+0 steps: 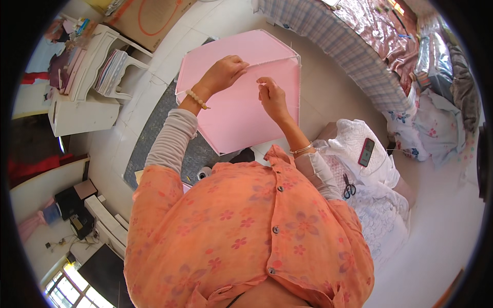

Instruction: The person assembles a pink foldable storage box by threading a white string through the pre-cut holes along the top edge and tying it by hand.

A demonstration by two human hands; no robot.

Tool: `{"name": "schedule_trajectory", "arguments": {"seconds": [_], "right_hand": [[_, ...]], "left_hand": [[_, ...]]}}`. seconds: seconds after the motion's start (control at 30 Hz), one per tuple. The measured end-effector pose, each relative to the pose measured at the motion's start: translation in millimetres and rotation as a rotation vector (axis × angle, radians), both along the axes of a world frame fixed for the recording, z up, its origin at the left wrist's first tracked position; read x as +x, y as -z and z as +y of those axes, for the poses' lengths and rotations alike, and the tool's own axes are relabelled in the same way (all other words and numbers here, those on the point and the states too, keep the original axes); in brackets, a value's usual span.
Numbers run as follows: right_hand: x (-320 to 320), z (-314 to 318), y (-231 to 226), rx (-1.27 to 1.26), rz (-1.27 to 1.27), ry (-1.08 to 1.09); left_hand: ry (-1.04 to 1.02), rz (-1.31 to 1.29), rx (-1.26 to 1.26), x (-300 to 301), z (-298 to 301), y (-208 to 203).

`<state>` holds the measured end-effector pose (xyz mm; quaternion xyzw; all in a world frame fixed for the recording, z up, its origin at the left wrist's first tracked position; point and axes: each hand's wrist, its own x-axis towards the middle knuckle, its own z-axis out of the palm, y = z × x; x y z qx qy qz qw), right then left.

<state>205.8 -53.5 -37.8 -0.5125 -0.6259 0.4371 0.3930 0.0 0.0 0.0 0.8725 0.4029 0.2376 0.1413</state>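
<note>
A pink hexagonal fabric piece (pixel 246 115) with white edging lies flat in front of me, on a dark grey surface (pixel 154 136). My left hand (pixel 224 75) is over its upper left part, fingers pinched together next to a white seam or cord (pixel 275 61) that runs toward the right corner. Just to the right, my right hand (pixel 272 98) is closed in a pinch above the pink fabric. A small whitish bit shows at the right fingertips, too small to name. Whatever the left fingers hold is hidden.
Black-handled scissors (pixel 349 188) and a phone (pixel 366 152) lie on white quilted cloth (pixel 351 134) at my right. A white spool (pixel 204 173) stands close to my body. A plaid-skirted table or bed (pixel 343 49) is far right; a white cabinet (pixel 82 114) is left.
</note>
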Motion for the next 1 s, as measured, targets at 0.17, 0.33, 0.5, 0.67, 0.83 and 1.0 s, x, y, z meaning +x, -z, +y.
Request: {"name": "schedule_trajectory", "arguments": {"seconds": [0.17,0.33,0.5,0.67,0.83,1.0], "right_hand": [[-24.3,39.4,2.8,0.083,0.011,0.081],[-29.0,45.7,6.2,0.111,-0.017,0.08],[-30.9,45.1,9.9,0.095,-0.042,0.097],[-38.3,44.9,15.4,0.162,-0.096,0.15],[-44.9,47.9,21.4,0.236,-0.07,0.228],[-50.9,51.8,19.3,0.199,-0.003,0.313]], "left_hand": [[0.007,0.004,0.049,-17.4,31.1,-7.6],[0.004,-0.008,0.021,-16.7,35.4,-9.2],[-0.005,-0.012,0.006,-15.2,33.1,-9.6],[0.014,-0.059,0.008,-11.3,32.7,-8.6],[0.005,-0.057,0.003,-7.6,31.6,-7.9],[0.008,-0.05,0.028,-3.6,32.5,-4.7]]}}
